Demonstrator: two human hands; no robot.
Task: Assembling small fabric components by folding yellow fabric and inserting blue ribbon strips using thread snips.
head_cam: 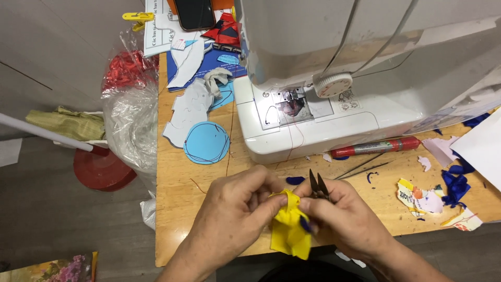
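Left hand: the left hand (237, 206) pinches the upper edge of a yellow fabric piece (288, 230) between thumb and fingers, over the near edge of the counter (180, 203).
Right hand: the right hand (339, 211) grips the same yellow piece from the other side and also clasps a pair of small black snips (318, 186), whose blades stick up above the fingers.
Yellow fabric piece: crumpled, held between both hands, its lower part hanging past the counter's near edge; a bit of dark blue shows against it by the right fingers.
Sewing machine: a white sewing machine (313, 120) stands toward the far side of the counter, well apart from the hands, with red thread trailing from its needle area.
Red tube: a red tube (376, 147) lies just in front of the machine base, toward the right edge.
Blue circle: a blue paper circle (206, 142) lies left of the machine, near white paper cut-outs (188, 107).
Blue scraps: blue fabric scraps (456, 183) sit near the right edge.
Plastic bag: a clear plastic bag (130, 109) hangs at the counter's left edge.
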